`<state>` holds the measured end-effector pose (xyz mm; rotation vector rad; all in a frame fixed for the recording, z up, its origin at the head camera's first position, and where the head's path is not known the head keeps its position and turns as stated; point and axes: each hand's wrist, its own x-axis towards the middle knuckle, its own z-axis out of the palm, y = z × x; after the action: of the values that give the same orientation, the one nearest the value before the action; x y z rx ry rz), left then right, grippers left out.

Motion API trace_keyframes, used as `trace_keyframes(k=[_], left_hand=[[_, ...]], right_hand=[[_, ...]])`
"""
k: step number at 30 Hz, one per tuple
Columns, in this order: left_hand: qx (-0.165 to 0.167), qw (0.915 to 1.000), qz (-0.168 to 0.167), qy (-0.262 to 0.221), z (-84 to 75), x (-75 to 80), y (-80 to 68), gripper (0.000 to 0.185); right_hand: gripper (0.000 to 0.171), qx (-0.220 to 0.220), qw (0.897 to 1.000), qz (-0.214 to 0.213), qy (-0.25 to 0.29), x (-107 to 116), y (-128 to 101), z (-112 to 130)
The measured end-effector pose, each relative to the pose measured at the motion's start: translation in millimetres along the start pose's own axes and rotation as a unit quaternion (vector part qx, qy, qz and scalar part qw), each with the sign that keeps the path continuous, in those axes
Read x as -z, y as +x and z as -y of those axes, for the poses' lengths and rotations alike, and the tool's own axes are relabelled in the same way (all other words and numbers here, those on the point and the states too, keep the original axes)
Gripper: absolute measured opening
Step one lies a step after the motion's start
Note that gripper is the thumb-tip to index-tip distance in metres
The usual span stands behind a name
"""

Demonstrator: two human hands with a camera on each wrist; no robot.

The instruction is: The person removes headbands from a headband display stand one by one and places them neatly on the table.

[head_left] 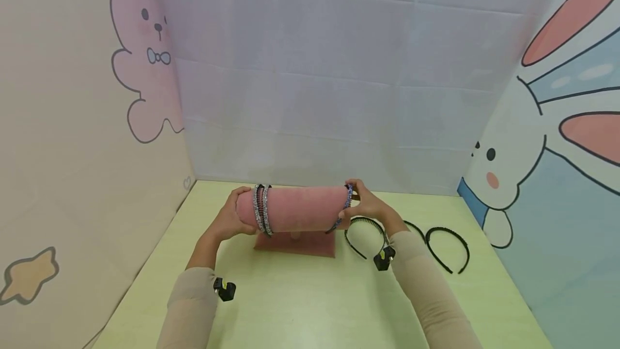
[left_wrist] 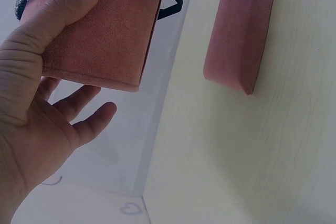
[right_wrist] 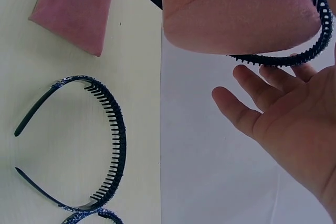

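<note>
Both wrist cameras ride nearest on my sleeves, and past them my left hand [head_left: 231, 221] cups the left end of the pink velvet roll [head_left: 300, 208], thumb pressed on its side and fingers loose, to steady the stand. At the other end my right hand [head_left: 369, 206] pinches the blue sparkly headband [head_left: 345, 204] astride the roll's right end. Two silver headbands [head_left: 261, 209] sit at the left end; three toothed headbands [head_left: 365, 233] lie on the green surface [head_left: 300, 306] beside the base, within reach.

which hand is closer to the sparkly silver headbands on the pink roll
Left. The left hand holds the pink velvet roll beside the sparkly silver headbands; the right hand is at the opposite end.
</note>
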<state>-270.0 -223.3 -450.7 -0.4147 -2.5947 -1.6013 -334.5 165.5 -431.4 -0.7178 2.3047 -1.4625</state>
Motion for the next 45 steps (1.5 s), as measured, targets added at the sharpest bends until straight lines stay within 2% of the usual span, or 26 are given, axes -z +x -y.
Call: trace_keyframes(k=[3, 5, 11, 18, 21, 28, 31, 33, 37, 40, 45], left_hand=[[0.003, 1.0000, -0.004, 0.003, 15.4, -0.5, 4.6, 0.110], [0.005, 1.0000, -0.008, 0.002, 24.7, -0.5, 7.1, 0.111], [0.002, 0.9999, -0.014, 0.005, 27.1, 0.6, 6.3, 0.109], [0.005, 0.9999, -0.011, -0.001, 26.2, -0.6, 5.5, 0.109], [0.009, 0.9999, -0.008, 0.000, 23.1, -1.1, 3.8, 0.110], [0.000, 1.0000, -0.002, -0.003, -6.0, -0.3, -5.6, 0.103], [0.003, 1.0000, -0.003, -0.001, -9.5, -0.7, -6.9, 0.103], [0.003, 1.0000, -0.002, -0.005, -6.7, -1.3, -5.8, 0.105], [0.004, 1.0000, -0.009, -0.001, 8.9, -2.6, -0.5, 0.109], [0.008, 0.9999, -0.011, 0.005, 19.8, -3.0, 3.2, 0.111], [0.010, 0.9999, -0.010, 0.002, 23.2, -3.5, 4.4, 0.112]], right_hand=[[0.087, -0.001, 1.000, -0.004, 0.021, 0, -5, 6], [0.087, 0.001, 1.000, -0.014, 0.019, -1, -2, -4], [0.089, -0.005, 0.998, -0.061, 0.005, -3, -1, -26], [0.092, 0.005, 0.992, -0.110, 0.064, -10, -12, -31], [0.090, 0.012, 0.988, -0.136, 0.076, -14, -19, -32], [0.087, 0.038, 0.976, -0.204, 0.073, -26, -30, -38], [0.087, 0.054, 0.968, -0.234, 0.073, -32, -34, -40], [0.086, 0.064, 0.963, -0.252, 0.070, -35, -36, -42], [0.085, 0.068, 0.957, -0.271, 0.074, -40, -41, -44], [0.084, 0.067, 0.953, -0.279, 0.095, -45, -44, -46], [0.079, 0.065, 0.942, -0.310, 0.114, -55, -52, -43]])
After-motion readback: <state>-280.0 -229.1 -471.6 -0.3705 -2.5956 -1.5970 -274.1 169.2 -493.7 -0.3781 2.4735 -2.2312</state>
